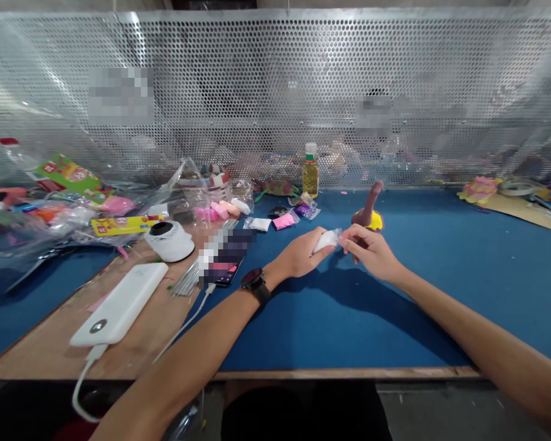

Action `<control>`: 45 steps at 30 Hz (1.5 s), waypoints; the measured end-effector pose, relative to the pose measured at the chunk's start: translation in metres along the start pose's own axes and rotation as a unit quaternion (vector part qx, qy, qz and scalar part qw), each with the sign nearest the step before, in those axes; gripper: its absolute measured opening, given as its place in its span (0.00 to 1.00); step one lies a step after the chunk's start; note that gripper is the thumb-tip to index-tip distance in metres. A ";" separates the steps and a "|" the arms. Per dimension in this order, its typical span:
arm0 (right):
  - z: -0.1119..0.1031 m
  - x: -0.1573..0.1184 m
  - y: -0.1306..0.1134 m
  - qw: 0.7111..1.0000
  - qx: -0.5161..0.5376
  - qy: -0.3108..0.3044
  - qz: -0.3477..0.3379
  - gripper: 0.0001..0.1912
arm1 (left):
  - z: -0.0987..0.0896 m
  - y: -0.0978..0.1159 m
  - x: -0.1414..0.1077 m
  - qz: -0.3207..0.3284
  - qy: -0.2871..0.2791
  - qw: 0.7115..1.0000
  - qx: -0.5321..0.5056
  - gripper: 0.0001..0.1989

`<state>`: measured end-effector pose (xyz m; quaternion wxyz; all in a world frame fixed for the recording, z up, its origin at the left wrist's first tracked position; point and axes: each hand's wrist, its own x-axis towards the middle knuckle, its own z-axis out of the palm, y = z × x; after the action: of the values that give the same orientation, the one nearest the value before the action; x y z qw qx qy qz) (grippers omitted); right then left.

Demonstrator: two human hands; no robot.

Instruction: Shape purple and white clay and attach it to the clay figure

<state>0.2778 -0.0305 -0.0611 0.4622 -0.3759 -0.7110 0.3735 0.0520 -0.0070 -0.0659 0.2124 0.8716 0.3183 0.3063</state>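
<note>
A small clear plastic packet of white clay-like material (pixel 326 241) is held above the blue table. My left hand (pixel 302 252), with a black watch on its wrist, is closed around the packet's left side. From the other side, my right hand (pixel 368 250) pinches the clear end of the packet between thumb and fingers. Just behind my right hand stands a brown, curved, upright clay-like piece (pixel 371 202) with a yellow part (pixel 375 220) at its base. Beyond my left hand lie a pink packet (pixel 286 219), a white packet (pixel 260 224) and a purple packet (pixel 307 209).
A phone (pixel 224 269) on a cable, a white power bank (pixel 131 303), thin wires (pixel 186 280) and a white round device (pixel 169 241) lie left. A yellow-liquid bottle (pixel 310 171) stands before a perforated metal screen (pixel 266 73). Tape (pixel 517 188) and cardboard (pixel 523 209) are far right.
</note>
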 end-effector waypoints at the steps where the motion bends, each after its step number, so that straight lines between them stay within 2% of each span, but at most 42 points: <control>1: 0.000 0.000 0.001 1.000 0.002 -0.007 0.003 0.17 | 0.000 -0.001 0.000 0.001 0.007 1.000 0.011 0.17; 5: -0.003 0.000 0.005 0.999 -0.021 -0.019 -0.029 0.15 | 0.003 -0.004 -0.001 -0.002 0.052 0.996 0.071 0.15; 9: -0.007 0.001 0.009 0.998 -0.025 -0.036 -0.040 0.16 | 0.004 -0.005 0.000 -0.004 0.062 0.991 0.116 0.13; 14: -0.007 0.002 0.012 1.000 -0.029 -0.008 -0.008 0.16 | 0.005 0.000 0.000 0.031 0.032 0.988 0.150 0.13; 18: -0.004 0.002 0.012 0.998 -0.055 0.014 -0.025 0.18 | 0.004 0.006 -0.001 0.033 0.002 0.984 0.172 0.11; 25: -0.003 0.000 0.009 0.988 -0.140 -0.004 -0.062 0.15 | 0.008 0.005 -0.001 0.009 -0.028 0.984 0.175 0.08; 32: 0.001 -0.003 0.003 0.972 -0.204 0.005 -0.113 0.16 | 0.008 0.012 -0.001 -0.048 -0.024 0.984 0.169 0.07; 38: 0.009 -0.010 -0.001 0.968 -0.191 -0.010 -0.161 0.14 | 0.008 0.016 -0.003 -0.070 -0.003 0.989 0.129 0.05; 45: 0.015 -0.012 0.001 0.970 -0.187 -0.048 -0.150 0.14 | 0.010 0.014 -0.004 -0.065 0.015 0.992 0.107 0.04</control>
<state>0.2672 -0.0439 -0.0706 0.3999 -0.3265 -0.8378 0.1776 0.0625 -0.0211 -0.0671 0.1321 0.8621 0.4084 0.2693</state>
